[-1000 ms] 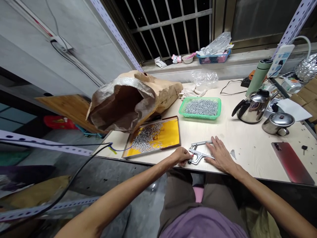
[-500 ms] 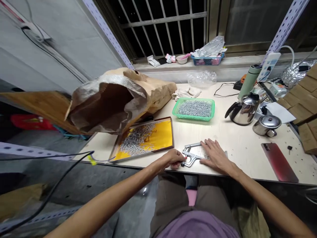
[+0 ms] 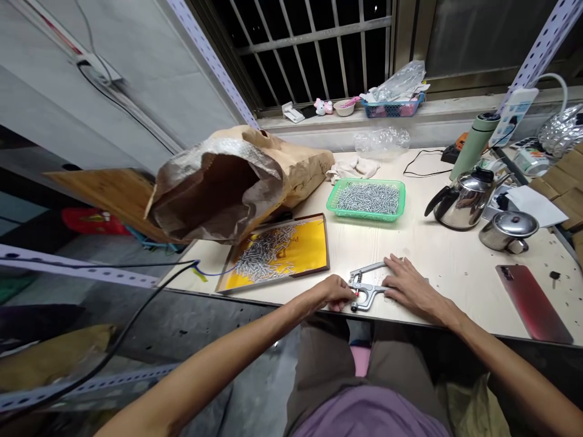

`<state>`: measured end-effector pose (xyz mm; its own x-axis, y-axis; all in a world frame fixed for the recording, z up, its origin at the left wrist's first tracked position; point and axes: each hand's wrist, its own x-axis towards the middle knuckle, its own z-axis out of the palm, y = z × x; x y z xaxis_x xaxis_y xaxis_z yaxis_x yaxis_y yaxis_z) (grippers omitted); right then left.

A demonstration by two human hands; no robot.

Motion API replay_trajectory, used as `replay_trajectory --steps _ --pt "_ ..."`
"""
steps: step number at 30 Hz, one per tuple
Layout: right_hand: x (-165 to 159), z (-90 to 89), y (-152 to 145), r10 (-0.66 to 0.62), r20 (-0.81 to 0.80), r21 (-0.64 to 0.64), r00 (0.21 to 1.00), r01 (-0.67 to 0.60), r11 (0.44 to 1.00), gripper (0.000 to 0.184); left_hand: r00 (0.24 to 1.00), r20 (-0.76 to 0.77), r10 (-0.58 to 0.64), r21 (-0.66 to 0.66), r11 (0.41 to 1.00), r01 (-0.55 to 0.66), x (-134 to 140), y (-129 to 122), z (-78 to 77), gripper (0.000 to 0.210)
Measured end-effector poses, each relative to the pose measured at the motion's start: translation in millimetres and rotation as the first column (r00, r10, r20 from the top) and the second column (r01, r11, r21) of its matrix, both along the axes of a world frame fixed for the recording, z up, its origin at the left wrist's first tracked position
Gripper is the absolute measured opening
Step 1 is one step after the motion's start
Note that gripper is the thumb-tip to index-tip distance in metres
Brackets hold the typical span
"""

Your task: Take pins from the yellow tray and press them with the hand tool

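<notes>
Hand press pliers (image 3: 368,292) of silver metal lie at the table's front edge, with a spring and a small red part near the jaws. My right hand (image 3: 405,282) is laid over their handles, fingers and thumb around them, covering the handle ends. At the jaw end my left hand (image 3: 339,292) is closed in a pinch; whatever its fingertips hold is too small or hidden to tell. Left of it is a shallow tray (image 3: 314,243) with a yellow bottom and a heap of small metal pins. A green plastic basket (image 3: 334,209) full of similar pins stands farther back.
A large brown paper sack (image 3: 296,170) lies open at the left, overhanging the tray's rear. To the right are a steel kettle (image 3: 462,203), a lidded steel mug (image 3: 505,233), a green flask (image 3: 473,145) and a red phone (image 3: 532,303). A cable (image 3: 127,325) hangs at lower left.
The view has shifted, so everything appears slightly farther right. The pliers' handles appear a little more spread and angled. Both hands keep their places, the left at the jaws, the right on the handles.
</notes>
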<state>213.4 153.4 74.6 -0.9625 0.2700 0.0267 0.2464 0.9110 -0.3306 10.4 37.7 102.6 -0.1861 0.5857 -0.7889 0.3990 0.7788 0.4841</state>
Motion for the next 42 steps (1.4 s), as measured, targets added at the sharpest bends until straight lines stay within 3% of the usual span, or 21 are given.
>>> replay_trajectory --steps 3,6,8,12,17,22,27,33,42 --pt "2 -5.3 -3 0.036 -0.086 0.100 0.996 -0.028 0.995 0.017 0.987 -0.135 -0.093 0.123 0.986 0.110 7 -4 -4.1 0.026" --pt "1 -10.8 -12 -0.006 -0.195 0.211 0.981 0.048 0.976 0.017 0.922 -0.339 -0.186 0.232 0.933 0.273 14 -7 -4.0 0.019" --pt "-1 -12.9 -18 -0.065 -0.251 0.268 0.966 0.134 0.954 0.018 0.954 -0.253 -0.161 0.173 0.962 0.209 15 -8 -4.2 0.015" --pt "-1 -14.7 -26 -0.132 -0.323 0.322 0.937 0.240 0.916 0.018 0.998 0.028 0.056 0.037 0.998 -0.057 2 -11 -11.8 0.014" --pt "4 -19.8 -27 -0.236 -0.340 0.268 0.910 0.334 0.904 0.018 0.950 0.192 0.247 0.130 0.953 -0.274 -16 -24 -22.5 0.021" --pt "8 -22.9 -29 -0.265 -0.343 0.211 0.901 0.348 0.913 0.017 0.847 0.431 0.312 0.195 0.884 -0.425 -15 -33 -16.4 0.040" --pt "11 -22.5 -39 -0.270 -0.369 0.152 0.889 0.345 0.926 0.027 0.745 0.583 0.323 0.189 0.838 -0.511 -7 -33 -8.0 0.053" --pt "18 -28.1 -54 -0.281 -0.506 0.091 0.815 0.375 0.923 0.033 0.730 0.595 0.336 0.260 0.780 -0.570 -8 -32 -1.4 0.052" --pt "20 -36.7 -60 -0.329 -0.618 0.112 0.714 0.494 0.862 0.032 0.693 0.636 0.339 0.287 0.730 -0.621 -4 -18 10.4 0.057"
